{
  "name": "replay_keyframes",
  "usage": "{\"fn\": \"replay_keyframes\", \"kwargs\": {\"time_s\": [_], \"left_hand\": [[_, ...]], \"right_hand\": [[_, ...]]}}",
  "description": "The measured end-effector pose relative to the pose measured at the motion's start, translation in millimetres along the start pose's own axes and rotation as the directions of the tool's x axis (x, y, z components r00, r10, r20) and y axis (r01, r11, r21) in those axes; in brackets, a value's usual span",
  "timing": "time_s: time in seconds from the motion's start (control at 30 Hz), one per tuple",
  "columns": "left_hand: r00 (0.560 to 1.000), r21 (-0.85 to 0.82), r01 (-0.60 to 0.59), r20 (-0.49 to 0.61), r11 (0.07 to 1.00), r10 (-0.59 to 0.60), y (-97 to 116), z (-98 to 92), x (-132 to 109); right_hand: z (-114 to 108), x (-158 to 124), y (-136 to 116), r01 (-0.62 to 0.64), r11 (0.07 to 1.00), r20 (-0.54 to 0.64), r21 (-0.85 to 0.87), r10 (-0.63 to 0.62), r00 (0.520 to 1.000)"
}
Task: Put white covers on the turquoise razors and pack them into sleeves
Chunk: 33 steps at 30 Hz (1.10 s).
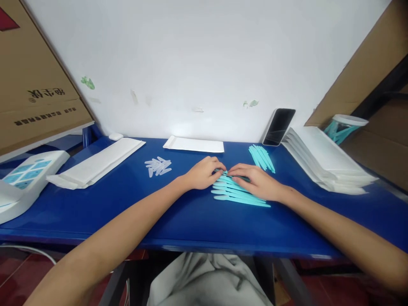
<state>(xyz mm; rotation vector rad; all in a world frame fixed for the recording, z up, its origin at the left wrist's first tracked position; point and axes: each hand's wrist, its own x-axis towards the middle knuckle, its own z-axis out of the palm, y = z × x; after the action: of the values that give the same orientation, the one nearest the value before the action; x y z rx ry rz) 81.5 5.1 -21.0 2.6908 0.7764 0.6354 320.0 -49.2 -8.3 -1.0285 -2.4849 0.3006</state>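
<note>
Several long turquoise sticks (pixel 240 197) lie side by side on the blue table, near its middle. My left hand (pixel 205 172) is at their upper left end, fingers curled and pressed together at a stick's tip. Over the upper part of the row rests my right hand (pixel 255 182), its fingers bent round a stick close to my left fingertips. What exactly the fingertips pinch is too small to tell. A second bunch of turquoise sticks (pixel 262 158) lies behind my right hand. Small translucent pieces (pixel 158 166) form a loose pile to the left.
White packets lie at the left (pixel 98 161) and by the wall (pixel 194 144); a stack of them (pixel 325 157) is at right. A phone (pixel 279 126) leans on the wall. A jar (pixel 346 127) stands behind the stack. A white device (pixel 30 178) sits far left.
</note>
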Motion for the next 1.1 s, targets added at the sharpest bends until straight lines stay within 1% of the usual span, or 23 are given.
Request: {"fn": "replay_keyframes", "kwargs": {"time_s": [0.23, 0.37, 0.57, 0.63, 0.8, 0.87, 1.0, 1.1], "left_hand": [[1.0, -0.057, 0.014, -0.016, 0.998, -0.015, -7.9, 1.6, 6.1], [1.0, -0.008, -0.003, -0.006, 1.0, 0.003, -8.6, 1.4, 4.7], [1.0, 0.08, 0.024, -0.013, 0.997, -0.023, -8.0, 2.4, 3.4], [1.0, 0.116, 0.028, -0.01, 0.993, -0.027, -9.5, 2.4, 2.8], [0.999, 0.129, 0.033, -0.007, 0.991, -0.033, -10.8, 0.4, 1.0], [1.0, 0.137, 0.021, 0.0, 0.99, -0.022, -8.7, -1.3, 0.3], [1.0, 0.181, 0.007, 0.011, 0.984, -0.01, -2.4, -5.2, -0.7], [0.999, 0.22, 0.033, 0.022, 0.975, -0.039, 1.2, -8.4, -0.5]], "right_hand": [[-2.3, 0.5, 1.1, 0.017, 1.0, 0.007, -0.01, -0.017, 1.0], [-0.6, -0.2, 2.2, 0.023, 1.0, 0.004, 0.013, -0.023, 1.0], [0.0, -1.3, -1.2, 0.03, 0.999, 0.009, 0.044, -0.03, 0.999], [-2.1, -2.0, -5.7, 0.011, 0.998, 0.041, 0.061, -0.013, 0.999], [-8.0, -4.4, -19.6, -0.024, 0.999, 0.204, 0.048, 0.014, 0.979], [-8.7, -4.8, -22.6, -0.035, 0.998, 0.234, 0.045, 0.023, 0.972], [-7.2, -4.7, -21.6, -0.039, 0.996, 0.203, 0.081, 0.022, 0.979], [-4.2, -4.3, -17.4, -0.034, 0.995, 0.18, 0.092, 0.017, 0.983]]}}
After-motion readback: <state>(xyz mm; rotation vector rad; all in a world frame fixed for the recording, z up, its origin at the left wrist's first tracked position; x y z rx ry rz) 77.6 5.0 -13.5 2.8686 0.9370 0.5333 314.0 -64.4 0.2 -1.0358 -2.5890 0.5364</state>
